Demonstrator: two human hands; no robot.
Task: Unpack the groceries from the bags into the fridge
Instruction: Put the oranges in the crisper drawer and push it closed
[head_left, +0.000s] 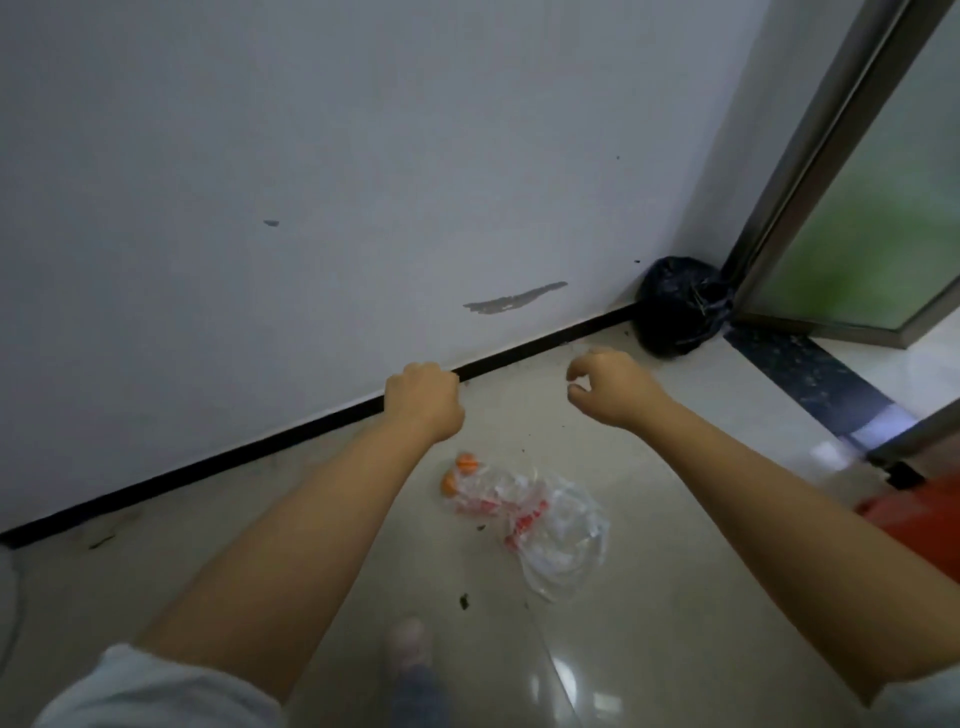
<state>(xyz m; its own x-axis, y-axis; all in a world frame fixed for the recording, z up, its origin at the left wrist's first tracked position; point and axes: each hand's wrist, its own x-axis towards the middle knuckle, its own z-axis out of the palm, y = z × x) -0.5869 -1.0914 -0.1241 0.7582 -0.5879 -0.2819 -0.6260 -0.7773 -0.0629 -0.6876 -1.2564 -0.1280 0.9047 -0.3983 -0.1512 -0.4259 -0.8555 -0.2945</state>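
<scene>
A clear plastic grocery bag (540, 525) with red print lies crumpled on the glossy tile floor. Two small orange fruits (460, 473) show at its upper left end. Both my arms reach forward above the bag. My left hand (423, 400) is curled into a fist and holds nothing visible. My right hand (613, 387) hangs with fingers loosely curled, thumb and fingers apart, also holding nothing. No fridge is in view.
A white wall with a black skirting strip (311, 426) runs across ahead. A tied black rubbish bag (680, 306) sits in the corner beside a metal-framed glass door (857, 208). A red object (914, 519) lies at the right edge. My shoe (410, 644) stands below.
</scene>
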